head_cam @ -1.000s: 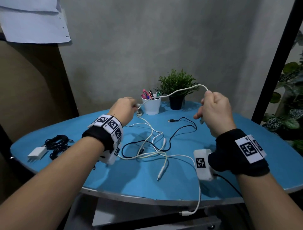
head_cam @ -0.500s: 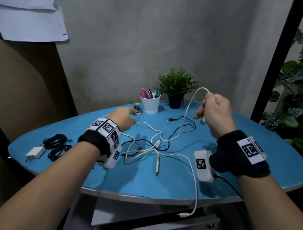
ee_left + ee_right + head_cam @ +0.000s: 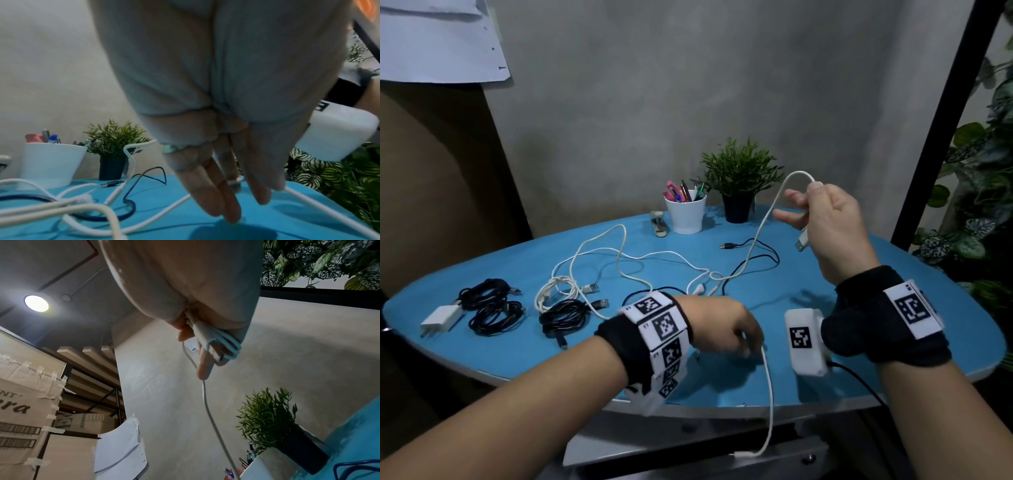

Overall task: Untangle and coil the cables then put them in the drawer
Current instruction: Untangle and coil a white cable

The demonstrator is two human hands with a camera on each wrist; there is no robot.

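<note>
Head view shows the right hand (image 3: 828, 222) raised above the far right part of the blue table (image 3: 893, 274), back of the hand toward the camera, wrist bent upward, with the forefinger and thumb sticking out to the left while the other fingers curl round the white USB cable (image 3: 756, 236). The cable arches over the top of that fist, and its USB plug (image 3: 802, 241) pokes out below the fingers; the right wrist view confirms the clenched hold, with the plug and a fold of cable pressed against the palm (image 3: 213, 344) and the cord hanging down from it. From the fist the cable drops to the tangle of white and black leads in the middle of the table (image 3: 702, 284). The left hand (image 3: 719, 327) is low near the front edge, forearm reaching in from the left, palm down; in the left wrist view its fingers (image 3: 218, 194) point straight down with tips touching the tabletop, and the white cable passes under or between them, though whether they pinch it cannot be told. A stretch of that cable runs off the front edge and hangs below. At the left of the table lie coiled black cables (image 3: 493, 308), a white charger (image 3: 440, 317) and a coiled white cable (image 3: 558, 291). A white pen cup (image 3: 686, 214) and a potted plant (image 3: 738, 178) stand at the back.
</note>
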